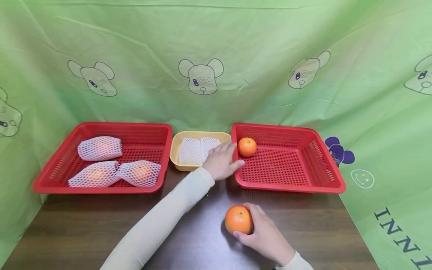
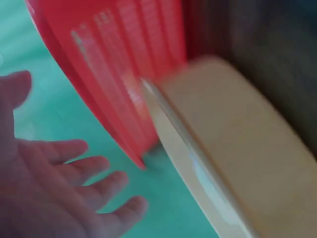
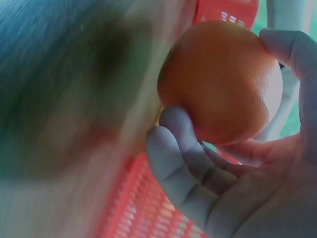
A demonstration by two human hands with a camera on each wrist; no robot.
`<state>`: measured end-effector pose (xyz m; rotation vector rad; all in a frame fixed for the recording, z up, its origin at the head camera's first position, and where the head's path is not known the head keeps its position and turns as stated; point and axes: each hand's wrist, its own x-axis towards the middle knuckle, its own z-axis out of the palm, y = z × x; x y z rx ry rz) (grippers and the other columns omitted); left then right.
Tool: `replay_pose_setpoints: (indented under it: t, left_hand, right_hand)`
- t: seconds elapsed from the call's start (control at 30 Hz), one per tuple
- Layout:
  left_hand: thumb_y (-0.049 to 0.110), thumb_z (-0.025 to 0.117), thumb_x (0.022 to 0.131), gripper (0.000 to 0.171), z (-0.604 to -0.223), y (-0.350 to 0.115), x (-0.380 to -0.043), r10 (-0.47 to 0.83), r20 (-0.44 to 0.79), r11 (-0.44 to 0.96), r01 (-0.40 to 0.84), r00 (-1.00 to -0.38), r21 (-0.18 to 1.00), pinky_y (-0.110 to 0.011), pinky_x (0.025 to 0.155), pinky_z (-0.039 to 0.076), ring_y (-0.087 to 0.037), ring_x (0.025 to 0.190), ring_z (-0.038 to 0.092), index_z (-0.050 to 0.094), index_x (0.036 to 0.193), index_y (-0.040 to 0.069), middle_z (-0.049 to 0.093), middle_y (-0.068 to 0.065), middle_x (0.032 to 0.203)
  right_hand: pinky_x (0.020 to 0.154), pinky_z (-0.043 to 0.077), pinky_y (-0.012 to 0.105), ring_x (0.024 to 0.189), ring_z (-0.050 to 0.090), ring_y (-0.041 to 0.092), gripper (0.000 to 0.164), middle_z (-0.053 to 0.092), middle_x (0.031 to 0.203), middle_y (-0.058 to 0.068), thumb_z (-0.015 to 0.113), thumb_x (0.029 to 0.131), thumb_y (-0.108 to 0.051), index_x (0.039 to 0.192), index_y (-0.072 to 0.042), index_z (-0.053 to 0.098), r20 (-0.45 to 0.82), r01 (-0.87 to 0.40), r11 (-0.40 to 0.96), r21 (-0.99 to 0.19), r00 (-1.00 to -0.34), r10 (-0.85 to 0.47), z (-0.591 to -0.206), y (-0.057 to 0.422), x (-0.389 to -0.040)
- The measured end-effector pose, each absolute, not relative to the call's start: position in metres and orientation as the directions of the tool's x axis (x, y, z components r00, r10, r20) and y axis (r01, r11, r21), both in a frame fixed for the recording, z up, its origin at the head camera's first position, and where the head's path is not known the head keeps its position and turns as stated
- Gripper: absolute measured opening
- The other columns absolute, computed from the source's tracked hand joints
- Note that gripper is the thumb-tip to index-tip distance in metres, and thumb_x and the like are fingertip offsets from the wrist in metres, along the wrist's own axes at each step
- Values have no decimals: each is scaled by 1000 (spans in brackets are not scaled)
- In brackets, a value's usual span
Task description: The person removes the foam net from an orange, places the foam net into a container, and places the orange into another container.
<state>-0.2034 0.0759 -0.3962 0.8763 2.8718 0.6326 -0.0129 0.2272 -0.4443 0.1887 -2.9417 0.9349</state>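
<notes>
My right hand (image 1: 264, 234) grips an orange (image 1: 239, 219) over the front middle of the table, thumb on one side and fingers curled on the other. That orange (image 3: 218, 82) fills much of the right wrist view. My left hand (image 1: 221, 160) reaches over the right end of a small yellow basket (image 1: 188, 168), its fingers extended and the palm bare in the left wrist view. Inside the yellow basket lie white foam net sleeves (image 1: 190, 151), partly hidden by the left hand. Just right of the left fingertips, another orange (image 1: 247, 146) sits in the right red basket (image 1: 290, 186).
A second red basket (image 1: 101, 189) stands at the left with several fruits in white foam nets (image 1: 100, 148). All the baskets line up along the back of the brown wooden table (image 1: 67, 221). Behind them hangs a green printed curtain (image 1: 141, 101).
</notes>
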Motion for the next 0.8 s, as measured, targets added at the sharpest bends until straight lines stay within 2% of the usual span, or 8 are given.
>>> replay_pose_setpoints:
  t: [0.17, 0.3, 0.5, 0.63, 0.8]
  left_hand:
    - [78, 46, 90, 109, -402, 91, -174, 560, -61, 790, 511, -826, 339, -54, 117, 22, -32, 153, 8, 13, 162, 4, 6, -14, 168]
    - [83, 45, 86, 116, -414, 96, -168, 531, -81, 819, 486, -844, 306, -52, 117, 22, -29, 154, 1, 6, 162, 4, -3, -13, 168]
    - [82, 41, 88, 113, -421, 98, -165, 481, -58, 837, 438, -875, 328, -54, 118, 18, -29, 154, -1, 5, 162, 6, -4, -10, 168]
    - [82, 41, 89, 111, -422, 101, -163, 460, -48, 849, 424, -887, 315, -53, 118, 18, -28, 154, 2, 7, 163, 7, 0, -9, 169]
    - [82, 43, 88, 111, -423, 103, -163, 459, -47, 851, 423, -887, 312, -52, 118, 18, -28, 154, 3, 8, 163, 8, 1, -8, 169]
  right_hand:
    - [80, 54, 39, 92, 61, 11, 71, 62, 116, -3, 91, 67, -36, 126, -10, 60, 99, -200, 818, -540, -980, -174, -421, 252, -7]
    - [77, 54, 34, 90, 59, 6, 69, 62, 115, -6, 92, 69, -34, 127, -14, 58, 163, -290, 774, -563, -957, -240, -397, 272, -9]
    - [77, 54, 34, 92, 61, 13, 69, 63, 116, -1, 90, 75, -31, 132, -16, 54, 183, -255, 766, -591, -966, -180, -370, 296, -37]
    - [77, 54, 38, 91, 61, 19, 68, 62, 116, 5, 86, 81, -37, 133, -12, 51, 147, -213, 785, -582, -977, -156, -357, 309, -66]
    - [77, 51, 43, 90, 61, 24, 72, 63, 112, 11, 80, 85, -47, 136, -8, 48, 98, -166, 841, -515, -986, -135, -341, 326, -107]
